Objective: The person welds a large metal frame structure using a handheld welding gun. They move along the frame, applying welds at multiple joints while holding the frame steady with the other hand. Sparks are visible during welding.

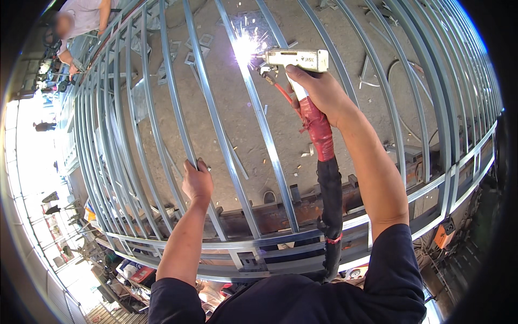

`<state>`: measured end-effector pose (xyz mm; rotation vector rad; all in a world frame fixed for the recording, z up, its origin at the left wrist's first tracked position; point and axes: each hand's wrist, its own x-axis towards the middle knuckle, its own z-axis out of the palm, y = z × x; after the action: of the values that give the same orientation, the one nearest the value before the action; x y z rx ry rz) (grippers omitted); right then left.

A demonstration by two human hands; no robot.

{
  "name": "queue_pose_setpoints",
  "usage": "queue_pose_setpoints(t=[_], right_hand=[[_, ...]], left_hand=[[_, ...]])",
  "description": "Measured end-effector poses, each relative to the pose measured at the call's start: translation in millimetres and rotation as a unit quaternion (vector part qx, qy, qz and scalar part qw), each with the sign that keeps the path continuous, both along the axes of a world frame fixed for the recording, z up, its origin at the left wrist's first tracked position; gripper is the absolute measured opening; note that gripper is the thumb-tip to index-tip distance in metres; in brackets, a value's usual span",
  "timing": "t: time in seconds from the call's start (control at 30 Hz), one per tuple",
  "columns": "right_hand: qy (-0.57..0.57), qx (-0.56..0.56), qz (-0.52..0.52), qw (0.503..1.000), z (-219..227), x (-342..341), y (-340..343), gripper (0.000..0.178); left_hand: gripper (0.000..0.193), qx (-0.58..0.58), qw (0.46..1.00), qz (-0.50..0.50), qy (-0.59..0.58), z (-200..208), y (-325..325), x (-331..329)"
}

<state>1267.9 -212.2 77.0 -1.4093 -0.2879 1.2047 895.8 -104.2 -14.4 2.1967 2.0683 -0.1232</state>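
My right hand (325,96) is wrapped around the handle of a boxy, pale welding gun (305,59), thumb up against its body. Red tape covers the lower handle, and a thick black sleeved cable (329,189) runs down from it toward my body. At the gun's tip, bright sparks and a white glare (247,48) burst on a galvanized metal bar (263,127); the glare hides the contact point. My left hand (197,182) is closed around another bar (216,220) of the same frame, to the left of the sparks. A thin red hose (283,93) hangs beside the gun.
Many parallel bars form a wide frame, joined by a near rail (280,237). Metal offcuts (202,40) lie on the concrete floor (237,186) below. Another person (86,19) reaches over the frame at the far left. An orange box (445,233) stands at the lower right.
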Motion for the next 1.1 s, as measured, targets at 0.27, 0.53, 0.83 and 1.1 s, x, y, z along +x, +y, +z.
queue_pose_setpoints(t=[0.27,0.53,0.83,1.1], right_hand=[[-0.003,-0.009,0.005,1.000,3,-1,-3,0.047],[-0.010,-0.011,0.009,1.000,3,0,-7,0.052],[-0.131,0.006,-0.076,0.988,85,5,-28,0.045],[-0.267,0.003,-0.062,0.962,180,2,71,0.034]], left_hand=[[0.037,-0.009,1.000,0.006,-0.003,0,0,1],[0.036,-0.013,1.000,0.004,-0.010,1,0,-1],[0.034,-0.027,0.998,-0.018,-0.047,-3,4,-6],[0.034,-0.067,0.986,-0.023,-0.152,-6,7,-15]])
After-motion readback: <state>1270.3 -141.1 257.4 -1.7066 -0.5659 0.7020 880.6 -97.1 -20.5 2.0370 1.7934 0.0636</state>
